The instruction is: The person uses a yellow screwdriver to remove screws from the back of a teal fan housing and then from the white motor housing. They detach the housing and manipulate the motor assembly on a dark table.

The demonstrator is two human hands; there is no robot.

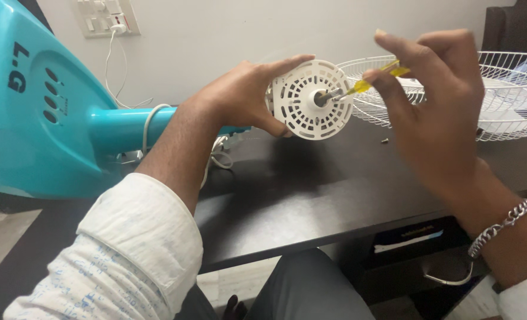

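Figure: fan motor housing held for work with a screwdriver, seen from my head camera. My left hand (pixel 242 95) wraps the round white plastic fan motor housing (pixel 311 99) from the side, thumb over the top edge and fingers under, so the grip is clamped on its rim while the perforated face points toward me. The housing sits just above the dark wooden tabletop (pixel 311 189), attached to the teal plastic fan stand (pixel 44 106) lying on its side to my left. I judge the housing rigid but fairly heavy for its size, with thin ribs that could crack; the solid outer rim is the safe place to hold, not the slotted face. My right hand (pixel 438 112) pinches the slim yellow-handled screwdriver (pixel 377 78) between thumb and fingertips, grip closed on the handle, its tip meeting the grey metal shaft (pixel 327 96) at the centre. The tool is light and smooth, likely to slip if rolled loosely. Left forearm reaches forward, wrist bent inward; right wrist is raised, palm facing left. A white wire fan guard (pixel 500 101) rests behind, and a small screw (pixel 385 140) lies loose on the tabletop.
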